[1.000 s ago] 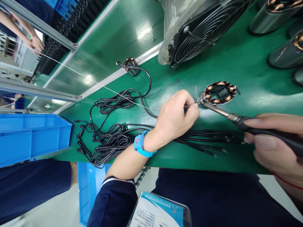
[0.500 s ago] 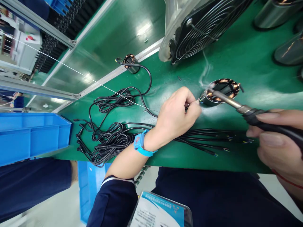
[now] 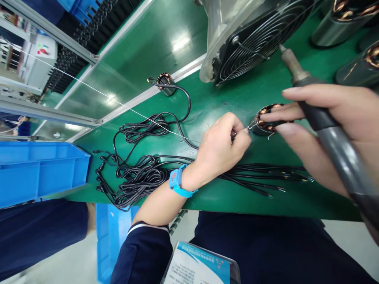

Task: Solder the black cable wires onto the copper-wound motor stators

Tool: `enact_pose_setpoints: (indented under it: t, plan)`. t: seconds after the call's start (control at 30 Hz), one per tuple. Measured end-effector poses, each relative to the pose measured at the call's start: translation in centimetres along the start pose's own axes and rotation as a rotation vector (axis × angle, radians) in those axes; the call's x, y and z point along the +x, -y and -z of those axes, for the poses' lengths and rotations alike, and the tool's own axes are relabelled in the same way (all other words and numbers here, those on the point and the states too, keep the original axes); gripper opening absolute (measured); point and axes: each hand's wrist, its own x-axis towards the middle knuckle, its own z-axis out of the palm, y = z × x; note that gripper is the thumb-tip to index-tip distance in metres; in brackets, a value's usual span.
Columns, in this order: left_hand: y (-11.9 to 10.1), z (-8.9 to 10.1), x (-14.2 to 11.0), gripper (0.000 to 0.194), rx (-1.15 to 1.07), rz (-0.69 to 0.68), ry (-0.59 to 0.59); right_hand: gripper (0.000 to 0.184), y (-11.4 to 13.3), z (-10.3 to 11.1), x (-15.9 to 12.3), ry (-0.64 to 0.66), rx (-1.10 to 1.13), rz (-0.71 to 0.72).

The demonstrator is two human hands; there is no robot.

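My left hand [image 3: 223, 138] is closed in a pinch on the end of a black cable [image 3: 187, 142] and a thin solder wire [image 3: 139, 113], right beside a wound motor stator [image 3: 261, 128]. Fine coloured leads run from the fingertips to the stator's near rim. In my right hand [image 3: 331, 122] is a soldering iron [image 3: 293, 65], its tip pointing up and away, in front of the fan grille. Two fingers of that same hand reach down onto the stator's copper windings, hiding part of the ring.
A fan [image 3: 260, 43] stands behind the stator. More stators [image 3: 337, 27] are at the upper right, and another stator [image 3: 167, 86] with a cable lies by the rail. Coiled black cables [image 3: 142, 177] and a blue bin [image 3: 44, 169] are at left. A person's sleeve [image 3: 44, 232] shows lower left.
The soldering iron has lifted off the stator and swung upward, and the smoke is gone. My right fingers have moved onto the stator. My left hand has stayed nearly in place.
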Motion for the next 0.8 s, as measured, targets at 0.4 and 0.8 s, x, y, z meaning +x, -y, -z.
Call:
enact_pose_setpoints:
  t: [0.4, 0.8]
  plan:
    - [0.0, 0.8, -0.1, 0.014, -0.049, -0.119, 0.002, 0.043, -0.3, -1.8, -0.1, -0.065, -0.077, 0.093]
    - [0.4, 1.2, 0.1, 0.006, 0.053, -0.344, 0.058, 0.043, -0.3, -2.4, 0.3, -0.11, 0.106, 0.106]
